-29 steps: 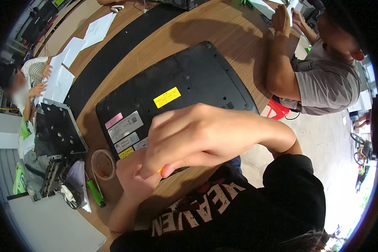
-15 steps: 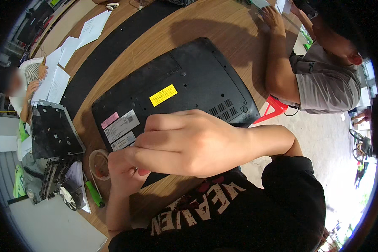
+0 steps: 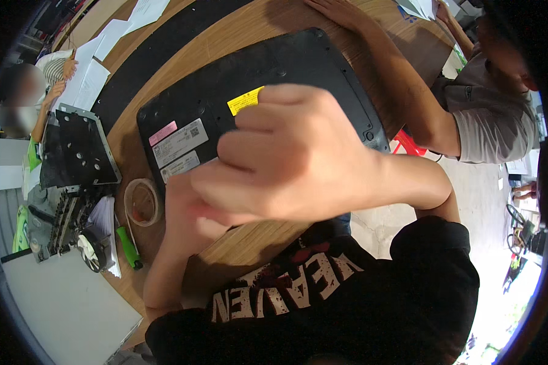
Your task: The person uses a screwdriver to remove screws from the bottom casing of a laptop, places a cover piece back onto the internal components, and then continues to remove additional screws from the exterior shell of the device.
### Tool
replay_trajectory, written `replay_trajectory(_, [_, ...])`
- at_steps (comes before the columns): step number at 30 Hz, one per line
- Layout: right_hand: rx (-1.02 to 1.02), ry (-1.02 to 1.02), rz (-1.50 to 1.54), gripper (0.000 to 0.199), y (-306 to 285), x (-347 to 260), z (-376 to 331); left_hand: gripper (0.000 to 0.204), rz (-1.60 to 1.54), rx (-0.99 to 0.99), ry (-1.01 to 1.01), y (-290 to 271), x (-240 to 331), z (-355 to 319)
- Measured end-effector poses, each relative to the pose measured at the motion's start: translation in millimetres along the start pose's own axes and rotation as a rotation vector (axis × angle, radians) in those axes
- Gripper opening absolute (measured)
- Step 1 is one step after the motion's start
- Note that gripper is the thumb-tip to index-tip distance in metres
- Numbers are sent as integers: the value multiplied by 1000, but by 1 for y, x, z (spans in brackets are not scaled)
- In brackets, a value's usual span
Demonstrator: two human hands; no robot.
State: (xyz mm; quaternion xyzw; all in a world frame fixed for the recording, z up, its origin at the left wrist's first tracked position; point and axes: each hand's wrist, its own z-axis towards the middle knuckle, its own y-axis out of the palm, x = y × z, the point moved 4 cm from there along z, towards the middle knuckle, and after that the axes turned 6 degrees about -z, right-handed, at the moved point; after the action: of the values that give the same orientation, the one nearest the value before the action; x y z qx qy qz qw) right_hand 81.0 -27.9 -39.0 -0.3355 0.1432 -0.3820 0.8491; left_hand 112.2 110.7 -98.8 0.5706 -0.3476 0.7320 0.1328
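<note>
Black laptop (image 3: 225,79): underside up, frame centre | right hand (image 3: 292,155) fingers curled, overlapping left hand (image 3: 189,201); grip hidden, can't tell for either | probably stiff, moderately heavy, smooth-cased; best held by opposite edges

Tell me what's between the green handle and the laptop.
In the head view, a round, translucent tub stands between the green handle and the laptop.

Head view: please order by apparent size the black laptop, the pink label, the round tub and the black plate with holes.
1. Black laptop, though partly hidden
2. Black plate
3. Round tub
4. Pink label
</note>
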Motion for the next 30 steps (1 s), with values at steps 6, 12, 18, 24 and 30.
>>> replay_trajectory(6, [-103, 52, 85, 27, 2, 6, 4, 9, 115, 207, 236, 0, 3, -8])
replay_trajectory(12, [22, -49, 423, 22, -9, 17, 6, 14, 33, 144, 187, -2, -5, -11])
replay_trajectory(18, [-51, -67, 638, 18, -14, 17, 12, 16, 175, 16, 344, 3, 3, -9])
replay_trajectory(24, [-160, 467, 295, 27, 14, 102, -29, 12, -304, -50, 195, 8, -18, -9])
replay_trajectory(30, [-376, 914, -507, 37, 41, 278, -152, 11, -356, -48, 236, 8, -19, -10])
